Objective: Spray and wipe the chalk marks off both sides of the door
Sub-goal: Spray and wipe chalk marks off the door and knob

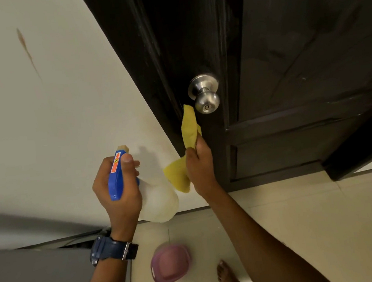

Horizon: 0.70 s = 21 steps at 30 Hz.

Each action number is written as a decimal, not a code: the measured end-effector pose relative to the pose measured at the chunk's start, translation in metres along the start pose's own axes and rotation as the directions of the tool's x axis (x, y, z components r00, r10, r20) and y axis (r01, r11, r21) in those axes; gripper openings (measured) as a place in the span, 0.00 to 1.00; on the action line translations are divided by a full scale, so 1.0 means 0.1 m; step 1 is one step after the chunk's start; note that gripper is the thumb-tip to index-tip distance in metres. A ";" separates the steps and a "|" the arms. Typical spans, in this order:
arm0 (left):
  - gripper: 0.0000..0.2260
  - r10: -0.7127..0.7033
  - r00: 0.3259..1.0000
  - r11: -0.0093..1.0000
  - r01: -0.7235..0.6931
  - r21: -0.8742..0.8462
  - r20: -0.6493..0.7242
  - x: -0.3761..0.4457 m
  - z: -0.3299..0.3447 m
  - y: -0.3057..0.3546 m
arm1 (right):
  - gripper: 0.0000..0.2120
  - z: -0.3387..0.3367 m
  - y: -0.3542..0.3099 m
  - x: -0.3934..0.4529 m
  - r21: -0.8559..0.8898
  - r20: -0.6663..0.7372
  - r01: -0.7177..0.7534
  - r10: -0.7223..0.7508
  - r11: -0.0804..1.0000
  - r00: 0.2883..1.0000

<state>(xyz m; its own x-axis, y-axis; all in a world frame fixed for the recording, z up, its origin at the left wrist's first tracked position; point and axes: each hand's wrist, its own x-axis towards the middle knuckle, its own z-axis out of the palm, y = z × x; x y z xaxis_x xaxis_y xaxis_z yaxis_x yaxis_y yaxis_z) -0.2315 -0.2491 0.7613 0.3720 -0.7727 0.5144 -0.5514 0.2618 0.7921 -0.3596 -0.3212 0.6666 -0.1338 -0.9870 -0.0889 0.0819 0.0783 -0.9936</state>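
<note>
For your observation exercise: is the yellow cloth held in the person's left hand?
No: the right hand grips the yellow cloth near the door knob, while the left hand holds the spray bottle.

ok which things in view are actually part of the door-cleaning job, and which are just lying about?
Job:
- spray bottle, held in the left hand
- yellow cloth, gripped by the right hand
- dark door, with its metal knob

Lying about:
- pink container on the tiled floor
- brownish streak on the white wall
</note>
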 end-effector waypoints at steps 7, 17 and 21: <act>0.22 -0.040 0.998 0.999 0.039 -0.011 -0.054 -0.07 -0.07 0.09 | 0.17 -0.23 -0.01 0.25 0.074 -0.068 -0.315 0.320 0.946 0.945; 0.22 -0.069 0.993 0.998 0.069 -0.002 -0.101 -0.08 -0.24 0.08 | 0.08 -0.27 0.16 0.13 -0.227 -0.175 0.003 -0.044 0.974 0.984; 0.18 -0.088 0.990 0.996 0.086 -0.020 -0.112 -0.08 -0.26 0.07 | 0.06 -0.24 -0.02 0.18 -0.277 -0.207 0.220 -0.282 0.935 0.937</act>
<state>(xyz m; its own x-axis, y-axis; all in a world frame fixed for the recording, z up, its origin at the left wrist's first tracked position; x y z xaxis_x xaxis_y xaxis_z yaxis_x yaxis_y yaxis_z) -0.2191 -0.2254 0.7715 0.4999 -0.7233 0.4764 -0.5024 0.2059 0.8398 -0.3860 -0.3353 0.6657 -0.3532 -0.9175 0.1826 -0.2269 -0.1053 -0.9682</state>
